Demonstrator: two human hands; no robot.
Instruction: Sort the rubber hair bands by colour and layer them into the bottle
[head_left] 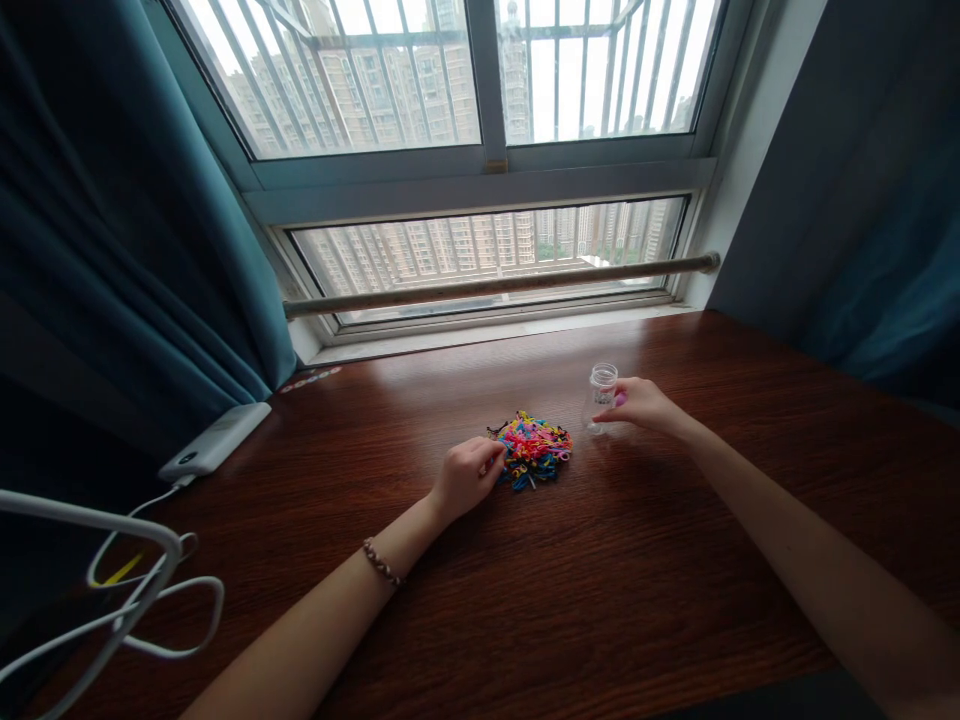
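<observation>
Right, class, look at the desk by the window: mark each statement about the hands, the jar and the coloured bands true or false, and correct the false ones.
1. The right hand touches the small clear jar. True.
2. The left hand rests on the white power bank. False: it is at the pile of coloured bands.
3. The jar lies on its side. False: it stands upright.
4. The left wrist wears a beaded bracelet. True.

Dark wooden table [570, 590] under the window. At its middle, a heap of coloured rubber bands [532, 450]; just right of it, upright, a small clear glass jar [601, 396]. Far left, a white power bank [215, 442], its white cable [142, 600] looped near the edge.
</observation>
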